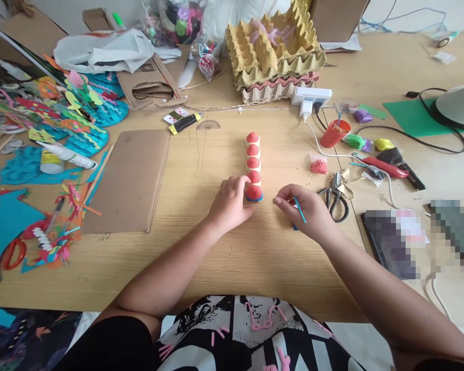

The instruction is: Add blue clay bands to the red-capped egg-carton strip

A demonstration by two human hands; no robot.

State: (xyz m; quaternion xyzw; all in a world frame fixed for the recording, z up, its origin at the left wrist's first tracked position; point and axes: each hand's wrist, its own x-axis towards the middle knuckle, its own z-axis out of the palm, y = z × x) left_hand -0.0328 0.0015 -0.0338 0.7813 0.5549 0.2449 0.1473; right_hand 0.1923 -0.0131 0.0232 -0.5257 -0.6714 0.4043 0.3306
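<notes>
A strip of egg-carton cups (253,164) with rounded red tops stands in a row on the table, pointing away from me. Its nearest cup has a blue front. My left hand (231,202) has its thumb and index finger around this near end, steadying it from the left. To the right of the strip, my right hand (304,208) is closed, fingertips pinched, with a thin blue stick (299,210) in its grip. What the fingertips pinch is too small to make out. A bit of something blue (295,226) shows beneath the right hand.
Pliers-like scissors (335,196), a red cup (335,133) and a small bag of red clay (318,164) lie to the right. A cardboard sheet (127,180) and paper crafts (87,111) are at left. Egg trays (274,56) and a power strip (312,95) stand behind.
</notes>
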